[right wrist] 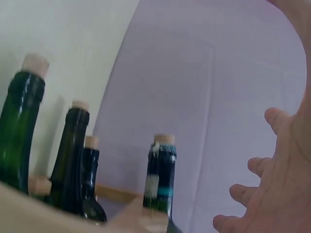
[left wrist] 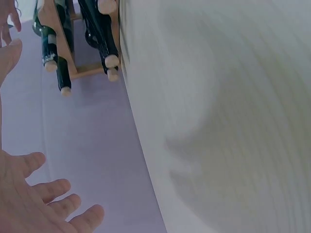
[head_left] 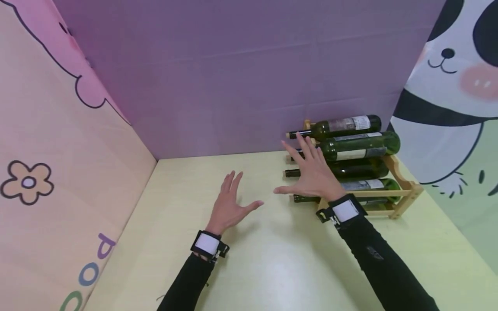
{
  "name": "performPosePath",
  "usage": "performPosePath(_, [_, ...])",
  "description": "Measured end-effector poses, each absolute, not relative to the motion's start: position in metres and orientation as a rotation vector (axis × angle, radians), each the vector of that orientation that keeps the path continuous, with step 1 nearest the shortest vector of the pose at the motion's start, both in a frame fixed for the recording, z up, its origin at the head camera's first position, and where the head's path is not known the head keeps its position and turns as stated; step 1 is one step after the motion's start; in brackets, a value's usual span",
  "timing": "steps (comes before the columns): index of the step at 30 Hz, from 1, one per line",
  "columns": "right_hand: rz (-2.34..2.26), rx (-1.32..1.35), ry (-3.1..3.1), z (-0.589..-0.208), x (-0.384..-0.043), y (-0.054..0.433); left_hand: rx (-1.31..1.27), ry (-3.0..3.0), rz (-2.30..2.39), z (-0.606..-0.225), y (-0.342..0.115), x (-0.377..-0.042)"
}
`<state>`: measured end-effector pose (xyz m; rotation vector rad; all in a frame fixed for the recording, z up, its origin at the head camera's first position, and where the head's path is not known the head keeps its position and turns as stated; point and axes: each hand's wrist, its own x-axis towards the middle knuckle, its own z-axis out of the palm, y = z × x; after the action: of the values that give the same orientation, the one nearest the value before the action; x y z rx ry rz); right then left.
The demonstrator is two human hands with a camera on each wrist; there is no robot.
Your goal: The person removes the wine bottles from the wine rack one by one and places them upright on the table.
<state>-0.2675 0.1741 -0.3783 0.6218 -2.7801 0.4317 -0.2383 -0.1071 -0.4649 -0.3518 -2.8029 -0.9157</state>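
Observation:
My left hand [head_left: 228,211] is held over the table with its fingers spread and its thumb pointing right; nothing is in it. Fingers also spread, my right hand [head_left: 313,175] hovers in front of the wine rack and overlaps several bottle necks in the head view. The wooden wine rack [head_left: 406,193] carries several corked green wine bottles lying on their sides, necks toward the left. A dark bottle [head_left: 346,125] lies at the top back, a greener bottle [head_left: 363,146] just in front of it. In the right wrist view, a corked neck [right wrist: 161,170] stands apart from the others.
The pale table [head_left: 264,263] runs up to a purple backdrop [head_left: 218,86]. A printed panel with a flower [head_left: 28,182] borders the left side; a panda panel [head_left: 439,99] stands close behind the rack on the right. Both wrists wear black straps.

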Motion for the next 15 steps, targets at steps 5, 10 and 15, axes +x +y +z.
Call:
performPosePath(5, [0.475, 0.595, -2.779, -0.369, -0.266, 0.191, -0.381, -2.779, -0.959, -0.467, -0.092, -0.236])
performPosePath(10, [0.491, 0.548, -2.813, -0.361, -0.263, 0.206, -0.387, -2.778, -1.012, -0.468, -0.078, -0.232])
performPosePath(15, [0.468, 0.508, -2.831, -0.354, -0.264, 0.222, -0.419, -2.757, -1.080, -0.464, -0.070, -0.229])
